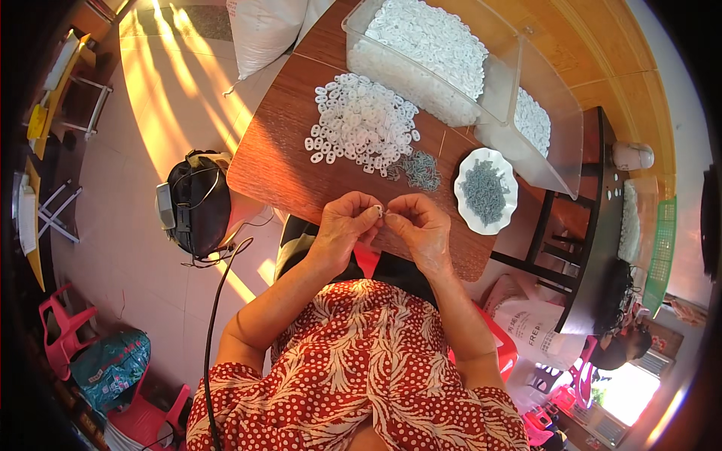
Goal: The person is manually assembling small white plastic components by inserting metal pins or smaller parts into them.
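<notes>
At the near edge of the surface point(286, 165), my left hand point(346, 222) and right hand point(421, 225) meet fingertip to fingertip, both pinched shut on one small white plastic piece point(380, 213) held just above the wood. Just beyond them lies a small heap of grey metal clips point(421, 169), touching a spread pile of white plastic rings point(361, 124). Right of these, a white scalloped dish point(487, 189) holds more clips. Farther off stand two clear bins point(429, 60) of white pieces.
</notes>
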Available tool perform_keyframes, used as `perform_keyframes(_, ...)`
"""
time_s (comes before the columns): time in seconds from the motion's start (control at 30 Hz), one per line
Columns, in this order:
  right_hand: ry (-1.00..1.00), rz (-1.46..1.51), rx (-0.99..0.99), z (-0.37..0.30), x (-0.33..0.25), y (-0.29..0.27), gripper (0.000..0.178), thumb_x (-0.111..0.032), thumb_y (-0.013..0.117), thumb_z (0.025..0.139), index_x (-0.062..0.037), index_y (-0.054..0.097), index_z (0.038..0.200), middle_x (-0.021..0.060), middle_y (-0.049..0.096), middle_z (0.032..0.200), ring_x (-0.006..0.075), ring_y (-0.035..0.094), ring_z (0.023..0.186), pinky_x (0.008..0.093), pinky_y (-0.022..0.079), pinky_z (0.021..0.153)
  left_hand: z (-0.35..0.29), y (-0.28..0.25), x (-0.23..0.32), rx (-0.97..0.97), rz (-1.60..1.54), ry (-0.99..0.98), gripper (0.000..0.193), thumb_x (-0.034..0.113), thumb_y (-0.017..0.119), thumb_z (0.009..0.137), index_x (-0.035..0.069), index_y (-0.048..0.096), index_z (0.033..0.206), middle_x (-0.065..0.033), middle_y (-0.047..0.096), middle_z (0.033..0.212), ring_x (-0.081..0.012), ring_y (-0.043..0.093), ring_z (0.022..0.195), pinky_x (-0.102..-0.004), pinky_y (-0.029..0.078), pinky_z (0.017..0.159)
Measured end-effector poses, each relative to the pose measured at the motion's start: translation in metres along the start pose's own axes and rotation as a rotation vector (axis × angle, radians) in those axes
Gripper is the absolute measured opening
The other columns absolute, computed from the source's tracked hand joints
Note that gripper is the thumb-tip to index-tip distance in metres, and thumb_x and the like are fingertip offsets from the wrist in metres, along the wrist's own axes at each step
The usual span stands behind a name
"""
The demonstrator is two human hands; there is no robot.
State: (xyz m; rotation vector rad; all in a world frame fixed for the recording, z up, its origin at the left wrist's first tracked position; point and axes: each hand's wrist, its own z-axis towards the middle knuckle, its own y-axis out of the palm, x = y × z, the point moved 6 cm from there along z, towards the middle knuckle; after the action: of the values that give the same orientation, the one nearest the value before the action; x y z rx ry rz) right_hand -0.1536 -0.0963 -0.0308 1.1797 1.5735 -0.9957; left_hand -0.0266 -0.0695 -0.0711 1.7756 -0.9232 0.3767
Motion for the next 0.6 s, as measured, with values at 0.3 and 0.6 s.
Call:
perform_keyframes(0.3,0.014,-0.006,-0.041,0.0002,-0.0029,0.0023,0.012,0.001,0.062,0.080,0.0024,0.058,0.091,0.0025,0.061,0.082,0.0063,0.057,0.072,0.0193,0.047,0.063,-0.0015,0.0025,0.0017,-0.016,0.101,0.053,0.011,0.011,0.058,0.087,0.000,0.055,0.089,-0.0001,0.055,0.073,-0.0056,0.046,0.060,-0.0178,0.037,0.054)
perform_keyframes(0.6,0.007,-0.049,-0.012,-0.0012,-0.0021,0.0040,0.011,0.002,0.062,0.079,0.0022,0.059,0.090,0.0021,0.061,0.080,0.0061,0.057,0.070,0.0190,0.047,0.061,-0.0009,-0.0022,0.0022,0.125,0.590,0.302,0.002,0.002,0.056,0.083,0.000,0.056,0.082,-0.0028,0.056,0.065,-0.0075,0.049,0.060,-0.0243,0.044,0.056)
